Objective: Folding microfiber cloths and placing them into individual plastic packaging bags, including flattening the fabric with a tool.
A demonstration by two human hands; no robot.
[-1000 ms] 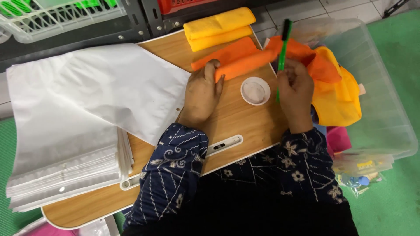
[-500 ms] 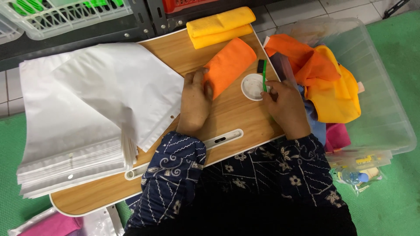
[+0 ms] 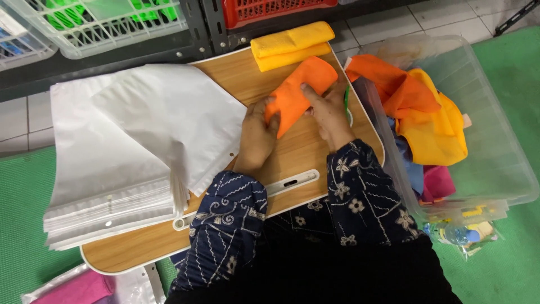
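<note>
Looking down at a small wooden desk (image 3: 315, 155) with a white rim, I have both bare hands on a folded orange cloth (image 3: 295, 93) that lies slanted near the far right corner of the desk. My left hand (image 3: 256, 138) rests flat on the desk at the cloth's near end, thumb pressed onto the fabric, fingers spread rather than closed around it. My right hand (image 3: 329, 110) lies on the cloth's right side, fingers stretched out and pressing down on the orange fabric; it grips nothing that I can see. A thin green stick-like thing (image 3: 347, 97) shows just beside my right hand, near the desk's right edge; I cannot tell what it is.

At the far edge of the desk, just beyond the orange cloth, sits a folded yellow cloth (image 3: 289, 45). A stack of white plastic bags (image 3: 124, 152) covers the left half of the desk and overhangs its left edge. Off the right edge stands a clear plastic bin (image 3: 495, 152) holding loose orange and yellow cloths (image 3: 427, 118). My sleeves are dark blue with a white pattern.
</note>
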